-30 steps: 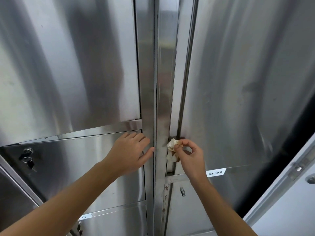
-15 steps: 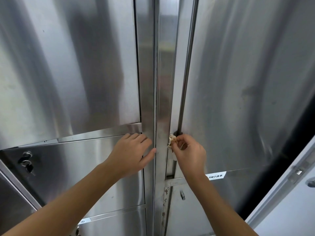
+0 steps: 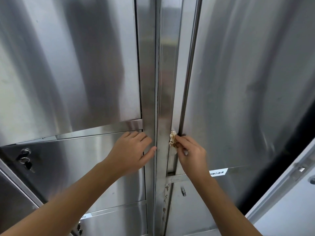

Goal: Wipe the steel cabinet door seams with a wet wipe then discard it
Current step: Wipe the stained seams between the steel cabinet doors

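Observation:
Tall steel cabinet doors fill the view, with a vertical seam [image 3: 183, 99] between the middle post and the right door [image 3: 238, 82]. My right hand [image 3: 191, 152] pinches a crumpled, brown-stained wet wipe [image 3: 173, 139] and presses it against the seam's lower part. My left hand [image 3: 131, 150] lies flat with straight fingers on the left lower door [image 3: 76, 159], its thumb at the edge of the middle post [image 3: 162, 116].
A lock with keys [image 3: 25, 159] hangs on the left lower door. A white label [image 3: 219, 172] is stuck to the right door's bottom edge. A small lock cylinder [image 3: 183, 191] sits below it. At the far right an open pale door [image 3: 289, 201] stands.
My right hand slid the wipe up along the seam from lower down. The left hand stayed flat on the left door.

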`<control>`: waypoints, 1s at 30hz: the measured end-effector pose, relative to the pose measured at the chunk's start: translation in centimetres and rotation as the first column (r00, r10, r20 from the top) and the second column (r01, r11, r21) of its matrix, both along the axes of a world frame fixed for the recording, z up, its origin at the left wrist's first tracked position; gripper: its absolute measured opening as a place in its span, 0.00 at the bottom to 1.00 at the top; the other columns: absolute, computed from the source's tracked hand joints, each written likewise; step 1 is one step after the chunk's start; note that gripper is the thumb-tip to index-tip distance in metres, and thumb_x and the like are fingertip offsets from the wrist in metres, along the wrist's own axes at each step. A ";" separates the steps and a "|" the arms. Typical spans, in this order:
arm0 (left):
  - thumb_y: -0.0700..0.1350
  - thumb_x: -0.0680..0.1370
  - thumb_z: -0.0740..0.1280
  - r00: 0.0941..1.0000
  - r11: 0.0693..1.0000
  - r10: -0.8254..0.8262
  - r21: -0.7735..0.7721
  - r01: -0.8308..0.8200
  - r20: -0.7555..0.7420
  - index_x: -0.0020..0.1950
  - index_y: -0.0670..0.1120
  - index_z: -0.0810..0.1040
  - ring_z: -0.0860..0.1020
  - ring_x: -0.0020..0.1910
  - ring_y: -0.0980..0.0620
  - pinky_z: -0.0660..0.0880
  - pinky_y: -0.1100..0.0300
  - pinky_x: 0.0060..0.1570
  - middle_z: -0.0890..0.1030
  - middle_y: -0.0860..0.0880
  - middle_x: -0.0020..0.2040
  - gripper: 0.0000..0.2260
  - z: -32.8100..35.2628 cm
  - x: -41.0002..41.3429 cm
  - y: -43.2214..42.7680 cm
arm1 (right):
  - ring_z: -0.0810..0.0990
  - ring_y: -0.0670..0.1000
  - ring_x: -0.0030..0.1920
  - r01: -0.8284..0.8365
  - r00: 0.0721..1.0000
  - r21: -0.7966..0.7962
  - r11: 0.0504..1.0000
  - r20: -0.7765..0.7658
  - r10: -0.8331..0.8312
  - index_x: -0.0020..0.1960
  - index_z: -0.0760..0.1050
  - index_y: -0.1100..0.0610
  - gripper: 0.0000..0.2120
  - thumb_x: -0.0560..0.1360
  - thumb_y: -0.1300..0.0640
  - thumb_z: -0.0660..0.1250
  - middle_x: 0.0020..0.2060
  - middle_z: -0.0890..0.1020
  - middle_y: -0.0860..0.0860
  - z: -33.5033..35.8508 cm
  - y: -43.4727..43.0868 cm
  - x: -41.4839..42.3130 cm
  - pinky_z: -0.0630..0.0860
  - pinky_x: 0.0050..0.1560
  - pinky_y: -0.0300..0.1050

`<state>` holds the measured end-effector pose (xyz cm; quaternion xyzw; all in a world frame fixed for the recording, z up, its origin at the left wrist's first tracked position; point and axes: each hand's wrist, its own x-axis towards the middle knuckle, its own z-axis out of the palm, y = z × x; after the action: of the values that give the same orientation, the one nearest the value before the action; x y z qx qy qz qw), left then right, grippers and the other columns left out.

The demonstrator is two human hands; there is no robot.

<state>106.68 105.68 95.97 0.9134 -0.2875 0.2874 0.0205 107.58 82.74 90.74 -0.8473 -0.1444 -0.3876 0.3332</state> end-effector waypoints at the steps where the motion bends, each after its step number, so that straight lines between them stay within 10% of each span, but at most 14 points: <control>1: 0.56 0.83 0.54 1.000 1.000 -0.001 0.000 0.001 -0.004 0.49 0.48 0.81 0.79 0.43 0.49 0.74 0.55 0.46 0.82 0.51 0.45 0.19 -0.1 0.1 0.1 | 0.77 0.41 0.40 0.013 1.000 -0.036 0.999 -0.002 -0.013 0.61 0.82 0.54 0.17 0.75 0.66 0.71 0.47 0.83 0.46 -0.1 -0.1 0.0 0.71 0.44 0.26; 9: 0.58 0.83 0.52 0.999 1.000 0.002 0.005 -0.002 -0.035 0.51 0.48 0.81 0.79 0.44 0.49 0.76 0.53 0.47 0.82 0.51 0.46 0.21 -0.5 0.3 0.2 | 0.75 0.46 0.36 -0.006 0.996 -0.172 0.985 -0.089 -0.010 0.61 0.82 0.51 0.19 0.71 0.59 0.77 0.42 0.79 0.46 0.4 -0.7 -0.1 0.73 0.34 0.37; 15: 0.57 0.83 0.54 1.000 1.000 0.006 0.002 -0.006 -0.029 0.50 0.48 0.80 0.78 0.43 0.49 0.75 0.53 0.46 0.81 0.51 0.46 0.20 -0.5 0.4 0.2 | 0.73 0.39 0.37 -0.032 0.988 -0.111 0.993 -0.153 0.015 0.64 0.80 0.50 0.21 0.73 0.56 0.76 0.43 0.80 0.42 -0.1 -0.5 -0.6 0.67 0.41 0.20; 20: 0.57 0.83 0.53 0.999 1.000 0.002 0.003 -0.002 -0.040 0.51 0.48 0.81 0.79 0.44 0.49 0.75 0.53 0.46 0.82 0.51 0.47 0.20 -0.6 0.6 0.1 | 0.81 0.45 0.38 -0.072 0.984 0.018 0.997 -0.160 0.074 0.63 0.81 0.51 0.18 0.74 0.56 0.75 0.42 0.82 0.44 -0.1 -0.1 -0.6 0.82 0.43 0.42; 30: 0.57 0.83 0.54 0.999 1.000 -0.021 0.010 0.021 -0.027 0.50 0.48 0.80 0.78 0.42 0.49 0.74 0.53 0.45 0.82 0.50 0.46 0.19 -0.8 0.9 0.2 | 0.86 0.47 0.40 -0.014 0.994 0.175 0.985 -0.102 0.033 0.59 0.83 0.55 0.13 0.75 0.58 0.74 0.43 0.88 0.50 -1.3 0.7 0.0 0.85 0.45 0.47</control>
<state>107.56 105.83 95.19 0.9142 -0.2983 0.2735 0.0229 107.55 83.43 89.49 -0.8323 -0.1025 -0.3501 0.4174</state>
